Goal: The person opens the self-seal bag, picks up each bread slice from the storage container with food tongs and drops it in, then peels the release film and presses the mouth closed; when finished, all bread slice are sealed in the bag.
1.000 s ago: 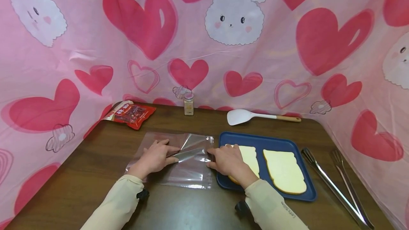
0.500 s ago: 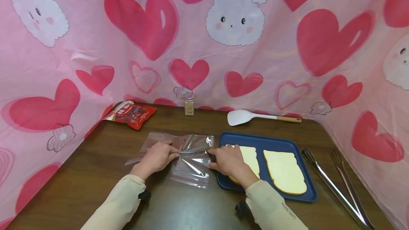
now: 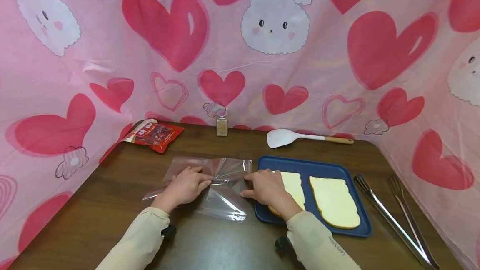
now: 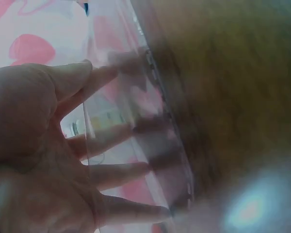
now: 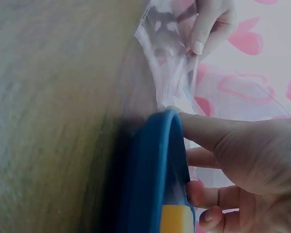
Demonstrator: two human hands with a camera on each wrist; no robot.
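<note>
A clear plastic bag (image 3: 221, 205) lies creased on the brown table, left of the blue tray. My left hand (image 3: 187, 186) pinches up a fold of it between thumb and index finger; in the left wrist view its other fingers (image 4: 119, 174) stretch out behind the film. On the other side my right hand (image 3: 267, 187) reaches over the tray's left edge, thumb and index finger spread apart at the bag's right end. The tray (image 5: 160, 145) shows close under that thumb in the right wrist view. One bread slice (image 3: 294, 182) is partly covered by this hand.
A second bread slice (image 3: 335, 201) lies on the tray. Two metal tongs (image 3: 390, 216) are at the right. Along the back are a red food packet (image 3: 159, 134), a small seasoning jar (image 3: 222, 124) and a white spatula (image 3: 283, 137). A pink heart-print cloth (image 3: 225, 32) encloses the table.
The left thumb and index finger have closed together on the film, gathering it into a fold. The bag's near edge has shifted and creased. The right hand stays almost in place.
</note>
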